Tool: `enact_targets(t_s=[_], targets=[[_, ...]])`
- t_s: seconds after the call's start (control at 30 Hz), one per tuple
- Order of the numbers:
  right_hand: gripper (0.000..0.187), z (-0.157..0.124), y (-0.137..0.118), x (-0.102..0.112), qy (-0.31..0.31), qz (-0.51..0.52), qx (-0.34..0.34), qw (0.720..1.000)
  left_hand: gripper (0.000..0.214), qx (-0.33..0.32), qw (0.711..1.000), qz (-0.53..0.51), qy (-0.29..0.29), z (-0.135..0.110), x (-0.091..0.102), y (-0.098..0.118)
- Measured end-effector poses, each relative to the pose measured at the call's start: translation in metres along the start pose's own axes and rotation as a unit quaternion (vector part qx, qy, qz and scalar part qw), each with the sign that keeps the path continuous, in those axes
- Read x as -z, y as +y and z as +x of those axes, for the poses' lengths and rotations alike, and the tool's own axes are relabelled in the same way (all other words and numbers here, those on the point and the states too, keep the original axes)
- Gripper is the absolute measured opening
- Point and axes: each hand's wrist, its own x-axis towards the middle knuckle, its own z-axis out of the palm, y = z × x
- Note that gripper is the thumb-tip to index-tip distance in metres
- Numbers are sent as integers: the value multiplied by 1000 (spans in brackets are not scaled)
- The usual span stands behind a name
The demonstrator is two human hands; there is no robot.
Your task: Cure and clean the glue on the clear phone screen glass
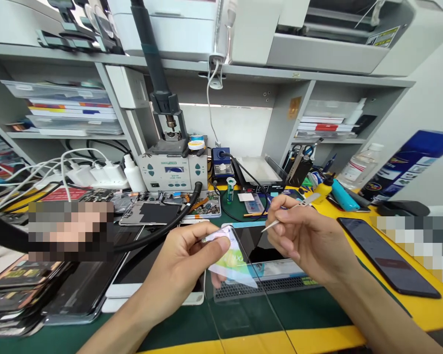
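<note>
My feed is bright and even, the shading on the left hand soft. Just beside it, pale coloured glare washes over the clear panel. Beyond the right hand, the spray can leans, stretched by wide-angle distortion, its lettering perhaps slightly out of focus. Coarse mosaic patches mask spots outward of both hands.

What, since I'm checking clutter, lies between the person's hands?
In the head view: part of a clear sheet in the left hand, a dark screen, and the tip of a tool in the right hand.
</note>
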Motion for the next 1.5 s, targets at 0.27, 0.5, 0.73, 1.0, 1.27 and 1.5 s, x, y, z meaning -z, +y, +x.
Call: enact_targets(t_s=[0.27,0.5,0.73,1.0,1.27,1.5], targets=[[18,0,0,1,-41,-34,-9,999,26,13,999,-38,4,0,-2,1],[24,1,2,1,-54,-39,-9,998,25,-6,999,-35,-9,1,-1,0],[36,0,11,-2,-49,-44,-32,997,24,-22,999,-24,-24,-1,-4,1],[40,-1,19,-6,-62,-34,-104,992,21,-22,999,-18,-28,1,-5,-1],[36,0,22,-6,-55,-12,-107,993,20,-22,999,-20,-33,1,-4,-1],[36,2,22,-6,-63,-17,-106,992,20,-25,999,-21,-35,1,-5,-1]])
